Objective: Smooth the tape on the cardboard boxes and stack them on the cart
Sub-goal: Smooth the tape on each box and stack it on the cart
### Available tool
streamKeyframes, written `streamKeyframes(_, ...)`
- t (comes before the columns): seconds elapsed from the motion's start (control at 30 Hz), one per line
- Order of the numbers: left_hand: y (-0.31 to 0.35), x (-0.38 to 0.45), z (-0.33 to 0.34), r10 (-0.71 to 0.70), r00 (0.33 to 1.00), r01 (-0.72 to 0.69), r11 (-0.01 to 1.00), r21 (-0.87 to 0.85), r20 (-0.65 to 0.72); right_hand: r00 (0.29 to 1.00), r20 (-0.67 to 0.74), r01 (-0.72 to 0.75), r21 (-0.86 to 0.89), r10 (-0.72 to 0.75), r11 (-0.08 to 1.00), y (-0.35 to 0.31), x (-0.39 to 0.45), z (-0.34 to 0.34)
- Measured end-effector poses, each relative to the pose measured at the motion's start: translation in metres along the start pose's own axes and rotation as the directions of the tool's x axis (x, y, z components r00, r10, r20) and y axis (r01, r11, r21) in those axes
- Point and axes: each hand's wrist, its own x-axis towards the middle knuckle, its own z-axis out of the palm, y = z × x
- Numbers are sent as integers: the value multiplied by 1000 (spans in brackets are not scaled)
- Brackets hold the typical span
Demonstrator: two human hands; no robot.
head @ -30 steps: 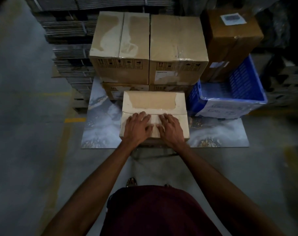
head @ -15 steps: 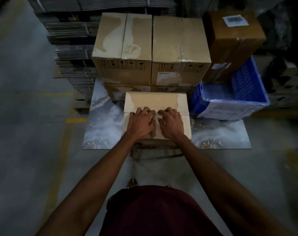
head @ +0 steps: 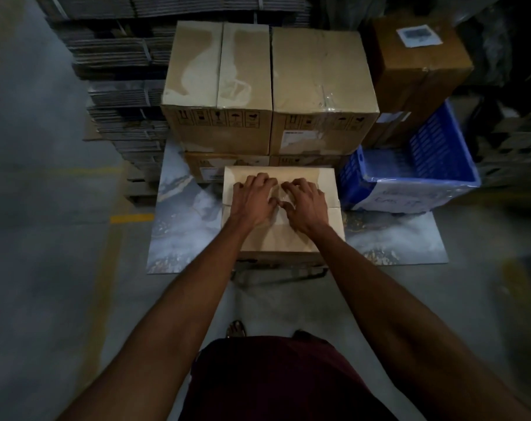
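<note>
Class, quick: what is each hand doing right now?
Left hand: open, fingers pressing the box top.
Right hand: open, fingers pressing the same box top.

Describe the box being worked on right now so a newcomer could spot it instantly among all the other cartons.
Start at the marble-patterned board lying on the floor, with the stack of cardboard boxes at its far edge. The small box sits alone in front of that stack, left of the blue crate. Unlike its neighbours, it is lower and has the left hand and right hand pressing on its top.

Dim light; grey concrete floor [head: 45,268], yellow line [head: 132,218].
</note>
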Motion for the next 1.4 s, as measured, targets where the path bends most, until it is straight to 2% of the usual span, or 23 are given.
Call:
streamKeyframes(0.17,-12,6,3,60,998,-60,997,40,-2,999,35,-4,-28,5,1000,9,4,-2)
streamKeyframes(0.27,-30,7,5,13,1000,-13,1000,18,3,993,85,-82,-37,85,996,21,5,-3)
streamKeyframes(0.5,-36,3,5,6,1000,-6,1000,-11,5,990,120,-70,-29,73,997,27,3,-1)
streamKeyframes(0.63,-56,1,6,29,997,-35,996,-87,-68,987,125,-101,9,99,995,41,3,-9)
streamKeyframes(0.77,-57,0,14,18,996,-32,987,-156,-89,985,160,-64,13,61,998,53,-5,-5)
streamKeyframes(0.93,-62,7,-6,5,999,-5,1000,-7,48,985,138,-105,15,102,994,66,16,-16)
streamKeyframes(1.03,-62,6,-2,-13,999,14,1000,-17,45,980,162,-124,45,115,991,77,17,-17)
streamKeyframes(1.2,-59,7,4,-21,999,21,1000,-14,34,984,149,-89,-32,92,996,75,19,-24)
streamKeyframes(1.4,-52,24,-6,-20,988,-3,990,144,153,986,164,-18,-145,42,989,67,39,-31)
